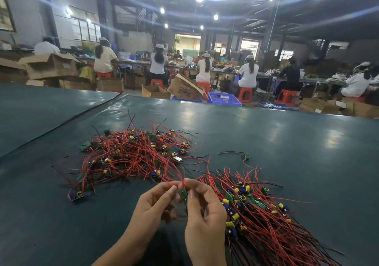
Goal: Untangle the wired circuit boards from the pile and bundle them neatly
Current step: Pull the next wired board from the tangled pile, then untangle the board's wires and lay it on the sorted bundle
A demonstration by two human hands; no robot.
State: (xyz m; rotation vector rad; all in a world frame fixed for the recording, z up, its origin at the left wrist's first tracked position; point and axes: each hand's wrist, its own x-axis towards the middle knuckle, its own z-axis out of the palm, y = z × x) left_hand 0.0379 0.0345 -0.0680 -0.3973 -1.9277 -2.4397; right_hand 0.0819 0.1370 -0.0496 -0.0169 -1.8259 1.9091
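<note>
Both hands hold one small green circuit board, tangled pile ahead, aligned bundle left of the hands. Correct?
No. Head view: the aligned bundle of red-wired boards lies right of the hands. Left hand and right hand do hold the small green circuit board; tangled red-wire pile ahead.

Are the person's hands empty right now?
No, the left hand and right hand together pinch a small green circuit board trailing red wires.

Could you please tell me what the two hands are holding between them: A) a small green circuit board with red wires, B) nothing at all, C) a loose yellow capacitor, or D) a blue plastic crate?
A: the left hand and the right hand pinch a green circuit board between them, and its red wires run up toward the tangled pile.
</note>
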